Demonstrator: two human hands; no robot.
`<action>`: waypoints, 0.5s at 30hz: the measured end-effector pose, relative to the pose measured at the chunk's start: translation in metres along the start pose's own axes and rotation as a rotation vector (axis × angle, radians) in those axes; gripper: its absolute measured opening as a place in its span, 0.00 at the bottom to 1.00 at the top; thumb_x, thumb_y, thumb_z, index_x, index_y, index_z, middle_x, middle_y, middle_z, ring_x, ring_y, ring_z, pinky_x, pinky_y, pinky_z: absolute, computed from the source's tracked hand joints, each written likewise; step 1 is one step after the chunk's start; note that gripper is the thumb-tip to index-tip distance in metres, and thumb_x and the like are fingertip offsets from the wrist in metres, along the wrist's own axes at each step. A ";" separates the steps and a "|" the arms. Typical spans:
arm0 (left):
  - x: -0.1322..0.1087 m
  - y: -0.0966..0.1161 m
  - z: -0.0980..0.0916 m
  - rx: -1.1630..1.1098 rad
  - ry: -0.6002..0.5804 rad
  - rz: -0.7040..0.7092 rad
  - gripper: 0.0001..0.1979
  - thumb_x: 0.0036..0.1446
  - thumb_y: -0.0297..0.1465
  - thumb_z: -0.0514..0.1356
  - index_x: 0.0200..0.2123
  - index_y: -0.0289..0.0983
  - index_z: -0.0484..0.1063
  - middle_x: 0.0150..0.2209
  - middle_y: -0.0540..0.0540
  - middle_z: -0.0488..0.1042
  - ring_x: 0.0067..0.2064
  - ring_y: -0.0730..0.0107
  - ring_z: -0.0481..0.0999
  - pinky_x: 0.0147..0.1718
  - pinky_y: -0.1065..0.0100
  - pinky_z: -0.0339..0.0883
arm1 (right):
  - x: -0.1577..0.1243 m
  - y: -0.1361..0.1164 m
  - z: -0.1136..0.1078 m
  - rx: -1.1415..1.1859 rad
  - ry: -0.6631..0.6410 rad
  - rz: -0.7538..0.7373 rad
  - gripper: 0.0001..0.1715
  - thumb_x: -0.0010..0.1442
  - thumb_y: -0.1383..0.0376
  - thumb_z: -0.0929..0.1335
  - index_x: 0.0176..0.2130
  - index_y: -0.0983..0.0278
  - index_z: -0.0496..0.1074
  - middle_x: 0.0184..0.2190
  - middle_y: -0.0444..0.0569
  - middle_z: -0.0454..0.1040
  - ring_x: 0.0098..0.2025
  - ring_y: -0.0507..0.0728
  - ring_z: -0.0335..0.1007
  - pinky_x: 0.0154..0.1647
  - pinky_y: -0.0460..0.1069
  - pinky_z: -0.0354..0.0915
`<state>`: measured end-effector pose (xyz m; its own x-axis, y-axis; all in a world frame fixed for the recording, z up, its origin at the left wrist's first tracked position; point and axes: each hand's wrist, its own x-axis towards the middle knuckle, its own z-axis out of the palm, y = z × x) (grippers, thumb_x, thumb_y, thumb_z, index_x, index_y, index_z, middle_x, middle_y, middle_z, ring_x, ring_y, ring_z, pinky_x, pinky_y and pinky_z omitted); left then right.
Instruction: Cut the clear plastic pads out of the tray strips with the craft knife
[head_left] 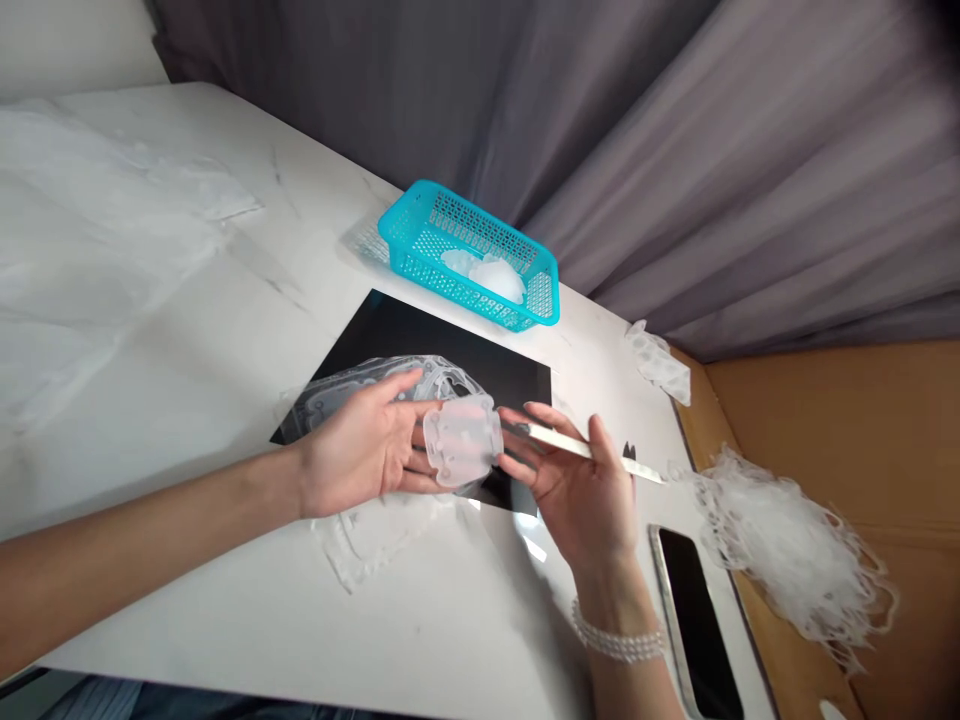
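Note:
My left hand (367,445) is turned palm up, fingers stretched out beneath a small frosted, translucent plastic piece (463,440) with a scalloped outline. My right hand (577,490), also palm up, carries a slim white pen-like tool (566,442) with a dark tip, held by the thumb across the palm. The right fingertips reach the plastic piece's right edge. Behind my left hand, a clear plastic sheet with cut shapes (360,378) lies over a black mat (420,330). Another clear sheet (352,550) lies below the hand, partly hidden.
A turquoise basket (457,292) with frosted pieces (495,275) stands beyond the mat. To the right are a phone (701,625), a tangle of clear plastic strips (787,540) by a cardboard box (847,440), and a crumpled plastic piece (660,362). Clear film (90,240) covers the left side.

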<state>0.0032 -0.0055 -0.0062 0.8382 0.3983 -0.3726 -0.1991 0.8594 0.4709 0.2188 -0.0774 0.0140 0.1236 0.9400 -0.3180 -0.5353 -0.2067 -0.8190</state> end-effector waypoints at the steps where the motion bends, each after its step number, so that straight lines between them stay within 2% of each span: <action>1: 0.000 -0.003 0.000 0.076 0.027 -0.002 0.40 0.61 0.58 0.51 0.64 0.33 0.64 0.51 0.35 0.79 0.55 0.49 0.77 0.60 0.51 0.61 | 0.001 0.000 0.000 -0.015 -0.032 0.042 0.31 0.71 0.51 0.57 0.43 0.68 0.80 0.42 0.62 0.83 0.40 0.63 0.83 0.40 0.54 0.78; 3: 0.002 -0.010 -0.002 0.210 0.099 0.018 0.40 0.60 0.59 0.52 0.62 0.33 0.66 0.49 0.35 0.80 0.55 0.47 0.77 0.58 0.51 0.63 | 0.006 -0.002 -0.001 -0.058 -0.078 0.098 0.30 0.70 0.51 0.59 0.43 0.69 0.79 0.40 0.62 0.83 0.36 0.62 0.83 0.41 0.53 0.78; 5: 0.004 -0.014 -0.003 0.257 0.172 0.057 0.40 0.58 0.58 0.53 0.61 0.33 0.67 0.46 0.35 0.81 0.53 0.47 0.78 0.56 0.51 0.66 | 0.019 -0.011 0.001 -0.089 -0.069 0.074 0.28 0.70 0.52 0.60 0.42 0.71 0.79 0.39 0.63 0.83 0.35 0.61 0.83 0.41 0.53 0.78; 8: 0.005 -0.013 -0.005 0.273 0.224 0.160 0.35 0.60 0.56 0.53 0.56 0.33 0.70 0.44 0.34 0.81 0.50 0.49 0.80 0.54 0.52 0.68 | 0.058 -0.037 0.011 -0.074 0.056 -0.130 0.28 0.71 0.56 0.57 0.39 0.70 0.78 0.35 0.60 0.83 0.37 0.59 0.83 0.48 0.55 0.77; 11: 0.004 -0.004 -0.005 0.354 0.279 0.292 0.27 0.62 0.51 0.52 0.47 0.35 0.73 0.42 0.37 0.81 0.46 0.52 0.81 0.49 0.54 0.72 | 0.108 -0.066 0.030 -0.056 0.143 -0.334 0.30 0.72 0.58 0.52 0.36 0.66 0.76 0.33 0.55 0.81 0.44 0.58 0.81 0.57 0.57 0.71; 13: 0.001 0.003 -0.003 0.444 0.343 0.385 0.23 0.63 0.49 0.52 0.43 0.35 0.73 0.38 0.39 0.79 0.42 0.56 0.82 0.44 0.57 0.74 | 0.131 -0.077 0.041 -0.065 0.149 -0.364 0.31 0.73 0.58 0.50 0.36 0.62 0.74 0.32 0.52 0.79 0.46 0.57 0.80 0.58 0.57 0.69; 15: -0.002 0.009 -0.003 0.574 0.400 0.482 0.21 0.64 0.45 0.51 0.41 0.34 0.74 0.35 0.42 0.78 0.38 0.60 0.80 0.39 0.60 0.74 | 0.135 -0.075 0.046 -0.070 0.160 -0.381 0.31 0.73 0.56 0.49 0.36 0.59 0.74 0.32 0.49 0.78 0.48 0.57 0.79 0.57 0.58 0.70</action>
<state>-0.0015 0.0030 -0.0035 0.4638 0.8554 -0.2304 -0.1095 0.3135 0.9433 0.2370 0.0779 0.0548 0.4331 0.8999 -0.0519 -0.3685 0.1242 -0.9213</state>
